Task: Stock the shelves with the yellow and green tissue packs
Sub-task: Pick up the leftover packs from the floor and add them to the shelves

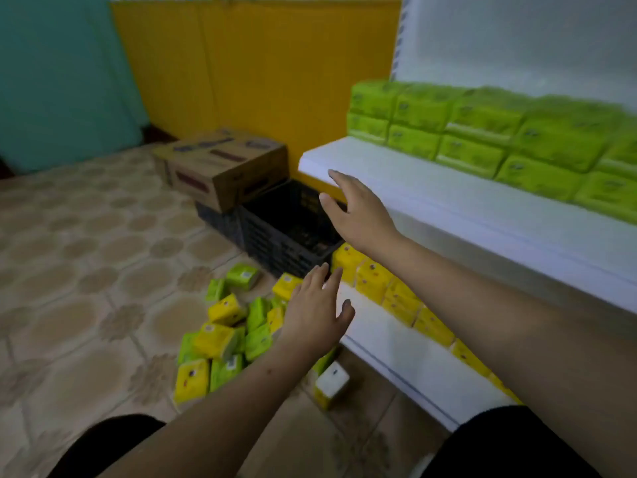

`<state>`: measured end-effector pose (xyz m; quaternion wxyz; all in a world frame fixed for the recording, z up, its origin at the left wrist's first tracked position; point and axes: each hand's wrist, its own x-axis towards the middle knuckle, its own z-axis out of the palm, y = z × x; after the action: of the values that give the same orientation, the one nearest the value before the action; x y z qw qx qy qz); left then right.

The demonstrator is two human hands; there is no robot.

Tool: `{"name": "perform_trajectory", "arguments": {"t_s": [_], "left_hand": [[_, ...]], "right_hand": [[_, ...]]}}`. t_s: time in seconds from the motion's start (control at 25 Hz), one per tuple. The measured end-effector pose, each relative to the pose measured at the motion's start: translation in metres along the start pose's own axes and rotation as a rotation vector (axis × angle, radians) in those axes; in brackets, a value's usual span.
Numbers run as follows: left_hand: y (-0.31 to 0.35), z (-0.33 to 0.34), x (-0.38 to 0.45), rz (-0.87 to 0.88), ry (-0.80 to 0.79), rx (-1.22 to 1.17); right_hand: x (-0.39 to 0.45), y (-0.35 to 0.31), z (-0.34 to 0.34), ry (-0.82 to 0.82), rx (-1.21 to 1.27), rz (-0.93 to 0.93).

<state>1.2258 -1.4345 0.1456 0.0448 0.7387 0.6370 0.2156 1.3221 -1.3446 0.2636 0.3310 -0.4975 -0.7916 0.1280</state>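
Lying heaped on the patterned tile floor [86, 270], glossy yellow and green tissue packs [220, 339] sit below an empty, spread-fingered left hand [315, 313]; the right hand [358, 212], also unclenched, reaches past smooth white shelves [431, 198].

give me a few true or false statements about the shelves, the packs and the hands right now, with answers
1. Green packs sit on the upper shelf. True.
2. The left hand holds a yellow pack. False: it is open and empty above the pile on the floor.
3. Yellow packs line the lower shelf. True.
4. The black crate is full of packs. False: no packs show inside it.
5. The right hand grips a green pack. False: it is open, holding nothing.
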Motion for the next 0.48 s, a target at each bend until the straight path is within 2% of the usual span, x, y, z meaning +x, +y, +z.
{"name": "perform_trajectory", "arguments": {"t_s": [0.12,0.28,0.48], "left_hand": [[-0.058,0.049,-0.022,-0.149,-0.154,0.032],[-0.127,0.126,-0.059,-0.39,-0.412,0.011],[-0.191,0.211,-0.086,-0.681,-0.535,-0.17]], "right_hand": [[0.001,0.011,0.075,-0.167,0.057,-0.022],[-0.021,0.067,0.181,-0.399,0.051,0.119],[-0.07,0.145,0.312,-0.71,-0.046,0.225]]}}
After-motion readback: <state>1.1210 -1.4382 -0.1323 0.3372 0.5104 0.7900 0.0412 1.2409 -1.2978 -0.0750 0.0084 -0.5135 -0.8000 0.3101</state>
